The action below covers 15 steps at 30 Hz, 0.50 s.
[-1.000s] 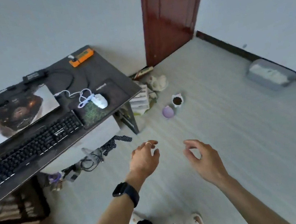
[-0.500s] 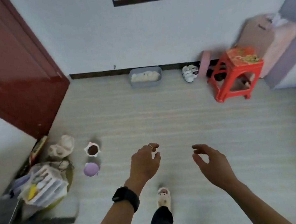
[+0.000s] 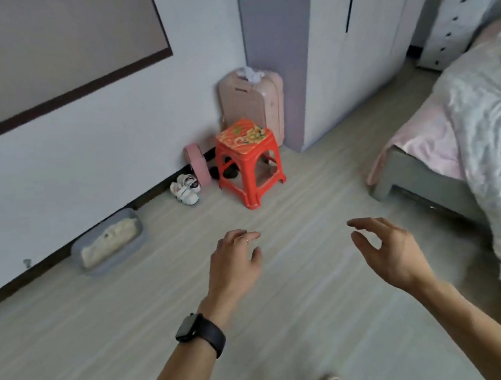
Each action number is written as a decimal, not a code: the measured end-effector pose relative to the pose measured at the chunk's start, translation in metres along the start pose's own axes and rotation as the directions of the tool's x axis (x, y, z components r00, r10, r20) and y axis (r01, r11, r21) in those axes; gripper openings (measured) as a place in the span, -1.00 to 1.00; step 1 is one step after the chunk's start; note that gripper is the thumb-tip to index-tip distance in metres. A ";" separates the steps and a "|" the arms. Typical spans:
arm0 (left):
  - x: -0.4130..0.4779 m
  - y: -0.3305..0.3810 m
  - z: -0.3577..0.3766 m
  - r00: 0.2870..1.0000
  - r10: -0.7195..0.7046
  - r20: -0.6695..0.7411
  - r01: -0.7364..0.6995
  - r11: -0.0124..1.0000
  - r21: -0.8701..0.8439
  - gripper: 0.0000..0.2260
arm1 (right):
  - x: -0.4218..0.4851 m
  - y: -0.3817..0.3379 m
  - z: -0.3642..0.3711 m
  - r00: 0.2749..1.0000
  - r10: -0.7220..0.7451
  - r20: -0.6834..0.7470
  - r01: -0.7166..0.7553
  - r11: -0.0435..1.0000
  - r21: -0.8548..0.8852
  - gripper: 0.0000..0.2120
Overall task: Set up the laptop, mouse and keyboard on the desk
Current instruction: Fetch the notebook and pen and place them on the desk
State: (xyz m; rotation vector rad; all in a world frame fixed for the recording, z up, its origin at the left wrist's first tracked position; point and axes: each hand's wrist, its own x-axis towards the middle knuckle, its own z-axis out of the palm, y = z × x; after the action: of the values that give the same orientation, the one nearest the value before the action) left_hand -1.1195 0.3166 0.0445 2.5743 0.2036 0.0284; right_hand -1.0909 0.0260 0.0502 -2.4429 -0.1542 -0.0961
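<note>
The left hand point(image 3: 233, 265) and the right hand point(image 3: 388, 251) are being held out in front of the body, above the pale floor point(image 3: 105, 352), well apart from each other. Nothing is being gripped by either. The fingers of the left hand are being kept loosely curled, and a ring point(image 3: 246, 239) and a dark watch point(image 3: 199, 329) are being worn on that side. The fingers of the right hand are being kept spread and slightly bent, with the thumb apart from them.

Where the laptop, mouse and keyboard are cannot be told; the view is being taken up by another part of the room. A red stool point(image 3: 248, 161) is being shown near the wall, with a pink suitcase point(image 3: 252, 103) just behind it and a pair of small shoes point(image 3: 185, 188) beside it. A grey tray point(image 3: 109, 240) with pale filling is being shown along the skirting. A bed point(image 3: 474, 134) is being shown at the right, and a white wardrobe point(image 3: 349, 33) behind.
</note>
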 end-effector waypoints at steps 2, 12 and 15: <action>0.038 0.013 0.003 0.997 0.054 0.047 -0.055 0.998 0.010 -0.68 | 0.023 0.010 -0.007 0.999 0.044 -0.028 -0.044 0.999 -0.002 -0.77; 0.270 0.108 0.018 0.970 0.229 0.076 -0.228 0.973 -0.018 -0.69 | 0.207 0.069 -0.038 0.979 0.110 -0.170 -0.095 0.991 0.099 -0.79; 0.346 0.143 0.014 0.970 0.243 0.020 -0.242 0.970 -0.028 -0.71 | 0.288 0.081 -0.061 0.978 0.089 -0.187 -0.072 0.993 0.096 -0.78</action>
State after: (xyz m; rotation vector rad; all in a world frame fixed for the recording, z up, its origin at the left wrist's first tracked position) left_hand -0.7572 0.2423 0.1010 2.5580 -0.1208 0.0911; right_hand -0.7970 -0.0501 0.0777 -2.3325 0.0260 -0.2807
